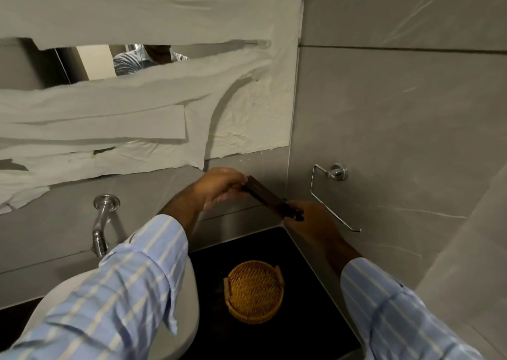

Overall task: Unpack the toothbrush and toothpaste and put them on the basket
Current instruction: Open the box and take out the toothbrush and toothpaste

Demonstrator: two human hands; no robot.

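Both hands are holding a slim dark box [270, 198] above the table [301, 329], left hand [219, 185] pinching its far end, right hand [310, 219] its near end; probably light, thin card, best gripped at the ends, over the empty basket [253, 291].

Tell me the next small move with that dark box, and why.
Probably open the end of the dark box at the right hand while the left hand steadies it: both hands grip it, nothing is out, and the basket looks empty.
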